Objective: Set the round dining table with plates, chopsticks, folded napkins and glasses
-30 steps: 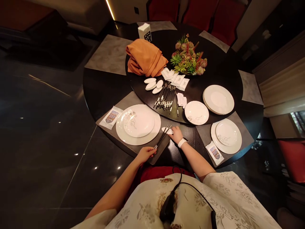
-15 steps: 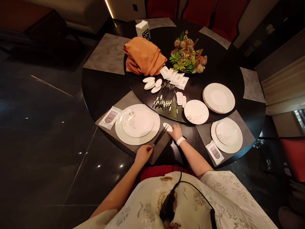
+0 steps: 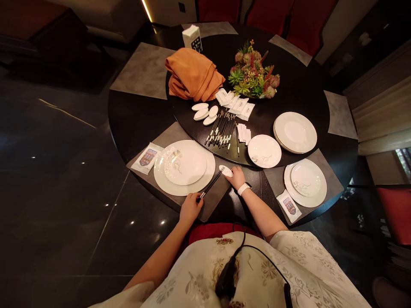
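My left hand (image 3: 192,207) pinches the near end of a pair of black chopsticks (image 3: 211,184). Their far tips lie on a small white oval chopstick rest (image 3: 225,171). The fingers of my right hand (image 3: 236,177) are closed on the right end of that rest, at the placemat's edge. Left of the chopsticks, a smaller white plate sits on a large white plate (image 3: 160,182), both on a grey placemat (image 3: 220,194). A wet-wipe packet (image 3: 146,158) lies to the left of the plates.
On the raised turntable lie an orange cloth (image 3: 194,75), a bundle of chopsticks (image 3: 221,130), several oval rests (image 3: 201,114), white packets (image 3: 239,106), stacked plates (image 3: 297,132) and a flower arrangement (image 3: 253,75). A second setting (image 3: 305,201) stands to the right.
My left hand has shifted slightly left with the near ends of the chopsticks, and they now lie closer together. My right hand stays at the chopstick rest.
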Tool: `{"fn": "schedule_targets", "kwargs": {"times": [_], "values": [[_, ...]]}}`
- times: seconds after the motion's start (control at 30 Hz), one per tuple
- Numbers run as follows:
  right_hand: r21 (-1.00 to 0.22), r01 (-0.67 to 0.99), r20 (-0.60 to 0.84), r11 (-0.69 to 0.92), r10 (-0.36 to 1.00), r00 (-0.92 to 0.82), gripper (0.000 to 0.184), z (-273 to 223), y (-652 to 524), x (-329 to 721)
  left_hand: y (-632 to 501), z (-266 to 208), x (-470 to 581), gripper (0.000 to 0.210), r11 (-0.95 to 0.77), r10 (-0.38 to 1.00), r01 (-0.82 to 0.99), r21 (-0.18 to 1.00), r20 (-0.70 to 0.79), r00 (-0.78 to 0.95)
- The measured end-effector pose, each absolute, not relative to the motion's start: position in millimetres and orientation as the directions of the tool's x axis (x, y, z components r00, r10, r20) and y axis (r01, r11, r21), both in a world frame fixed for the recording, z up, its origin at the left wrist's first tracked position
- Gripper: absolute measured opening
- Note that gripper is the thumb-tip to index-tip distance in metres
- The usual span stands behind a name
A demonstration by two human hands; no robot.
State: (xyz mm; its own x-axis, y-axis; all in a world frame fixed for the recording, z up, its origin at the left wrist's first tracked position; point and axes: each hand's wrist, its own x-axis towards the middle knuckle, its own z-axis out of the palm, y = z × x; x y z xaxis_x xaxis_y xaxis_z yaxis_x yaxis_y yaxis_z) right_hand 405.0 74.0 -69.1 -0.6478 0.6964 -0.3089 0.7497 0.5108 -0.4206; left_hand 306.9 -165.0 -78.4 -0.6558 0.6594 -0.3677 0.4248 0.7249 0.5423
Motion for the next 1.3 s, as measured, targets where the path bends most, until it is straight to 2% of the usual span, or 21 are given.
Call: {"fn": "schedule_targets", "kwargs": {"times": [0.17,0.27,0.4,0.47,0.53,0.6,0.67,0.73,1.03,1.17,1.3], "values": [[-0.414,0.745,-0.305,0.523,0.691,-0.655,0.032,-53,74,405,-167,-83,307,0.022,0.693,0.662,0.372,0.617,-0.341,-0.668],[-0.372,0.721,-0.246,0.585,0.687,-0.684,0.03,-28,95,389,-169,-79,307,0.028,0.687,0.659,0.348,0.638,-0.344,-0.669],[-0.185,0.744,-0.134,0.643,0.733,-0.667,0.027,2,153,346,-171,-68,307,0.043,0.666,0.637,0.336,0.666,-0.273,-0.721],[-0.065,0.78,-0.125,0.622,0.771,-0.625,0.032,8,185,326,-167,-59,309,0.045,0.624,0.645,0.294,0.724,-0.266,-0.716],[0.036,0.826,-0.178,0.562,0.817,-0.549,0.037,9,209,311,-160,-49,316,0.043,0.55,0.711,0.207,0.809,-0.323,-0.624],[0.08,0.862,-0.249,0.5,0.848,-0.469,0.042,7,224,301,-152,-39,327,0.039,0.489,0.796,0.115,0.865,-0.388,-0.464],[0.072,0.881,-0.28,0.467,0.857,-0.432,0.04,5,229,297,-146,-30,338,0.035,0.458,0.846,0.064,0.887,-0.413,-0.338],[0.049,0.887,-0.259,0.459,0.864,-0.432,0.036,4,228,295,-145,-25,345,0.034,0.448,0.863,0.056,0.892,-0.415,-0.288],[0.063,0.821,-0.137,0.567,0.82,-0.556,0.041,1,209,308,-169,-32,326,0.034,0.476,0.862,0.15,0.867,-0.426,-0.273],[0.054,0.847,-0.153,0.53,0.842,-0.517,0.042,0,206,310,-169,-29,326,0.034,0.473,0.874,0.177,0.863,-0.434,-0.218],[-0.018,0.894,-0.176,0.448,0.879,-0.444,0.045,0,209,309,-173,-30,326,0.031,0.467,0.883,0.214,0.858,-0.441,-0.162]]}}
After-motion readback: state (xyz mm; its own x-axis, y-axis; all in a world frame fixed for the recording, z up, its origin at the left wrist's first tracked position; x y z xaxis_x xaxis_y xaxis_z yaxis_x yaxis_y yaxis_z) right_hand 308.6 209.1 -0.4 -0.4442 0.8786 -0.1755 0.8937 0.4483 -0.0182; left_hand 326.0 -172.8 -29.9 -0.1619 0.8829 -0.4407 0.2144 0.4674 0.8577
